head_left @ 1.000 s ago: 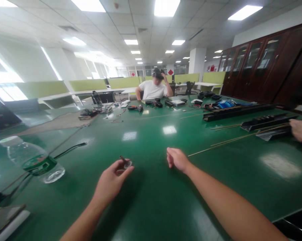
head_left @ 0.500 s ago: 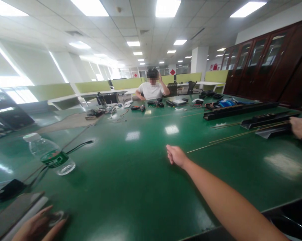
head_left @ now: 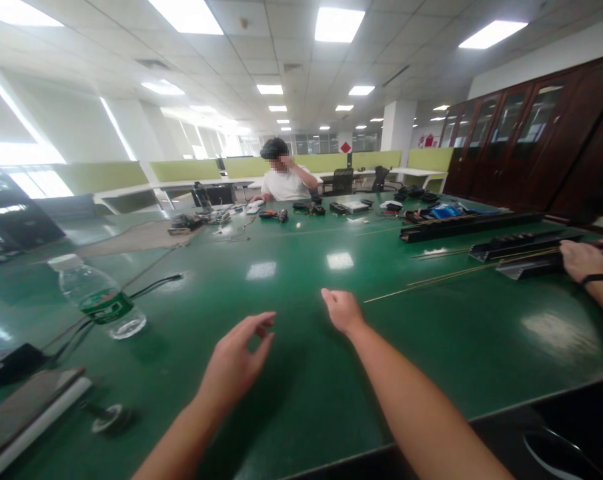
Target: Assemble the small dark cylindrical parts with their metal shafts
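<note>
Over the middle of the green table [head_left: 191, 373], my left hand [head_left: 239, 353] has its thumb and fingers curved apart, with nothing between them. To its right, my right hand [head_left: 342, 310] is closed with the fingers curled in; what it holds, if anything, is hidden. The tip of a thin brass-coloured rod [head_left: 386, 295] lies just right of my right hand. A small round metal piece with a stem [head_left: 107, 419] stands on the table at the lower left, beside a grey and white flat object [head_left: 31, 420].
A water bottle [head_left: 99, 300] and a black cable [head_left: 156, 287] are on the left. Black metal channels [head_left: 466, 225] lie at the right, where another person's hand [head_left: 584, 260] touches one. A seated person [head_left: 286, 180] is across the table, behind scattered tools and parts.
My left hand has let go of the round metal piece and moved right and up, near my right hand. The person across has leaned to the left.
</note>
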Demonstrator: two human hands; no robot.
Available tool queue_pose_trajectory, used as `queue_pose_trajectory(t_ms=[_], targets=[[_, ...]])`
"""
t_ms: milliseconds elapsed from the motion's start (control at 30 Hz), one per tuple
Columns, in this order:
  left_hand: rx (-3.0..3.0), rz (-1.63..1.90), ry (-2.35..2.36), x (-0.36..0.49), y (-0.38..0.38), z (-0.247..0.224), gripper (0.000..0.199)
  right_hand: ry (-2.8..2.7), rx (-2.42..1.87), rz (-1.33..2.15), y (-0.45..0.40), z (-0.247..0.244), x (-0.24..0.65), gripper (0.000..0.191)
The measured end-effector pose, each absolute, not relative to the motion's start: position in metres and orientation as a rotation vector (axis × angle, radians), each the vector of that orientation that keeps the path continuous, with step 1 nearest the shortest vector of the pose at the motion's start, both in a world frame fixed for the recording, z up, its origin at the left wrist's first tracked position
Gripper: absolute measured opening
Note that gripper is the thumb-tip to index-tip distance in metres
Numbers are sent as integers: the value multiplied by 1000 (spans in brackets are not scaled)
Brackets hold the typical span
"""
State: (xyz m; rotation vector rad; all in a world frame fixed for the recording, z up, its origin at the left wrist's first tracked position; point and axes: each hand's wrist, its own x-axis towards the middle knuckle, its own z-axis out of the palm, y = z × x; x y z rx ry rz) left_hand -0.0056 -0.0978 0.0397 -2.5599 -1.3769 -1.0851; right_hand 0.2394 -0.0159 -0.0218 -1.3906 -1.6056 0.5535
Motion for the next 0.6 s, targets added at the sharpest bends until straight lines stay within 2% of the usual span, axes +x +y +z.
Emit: queue_pose_trajectory(t_ms=[167,333,533,600], targets=[[-2842,-849,-1298,51,-53,37,53,-1783,-1330,557,-24,-16,251,52],[-2951,-866,-1187,76,-41,35,41,-1992,-1146,648,-27,-8,250,41],[-2901,-757,-1295,58,-47,32,35,-2012,-1132,801,-29,-11,243,40],[-2826,-822,-1352,36,-56,38,34,-1993,-1130,848,-29,-12,243,44]])
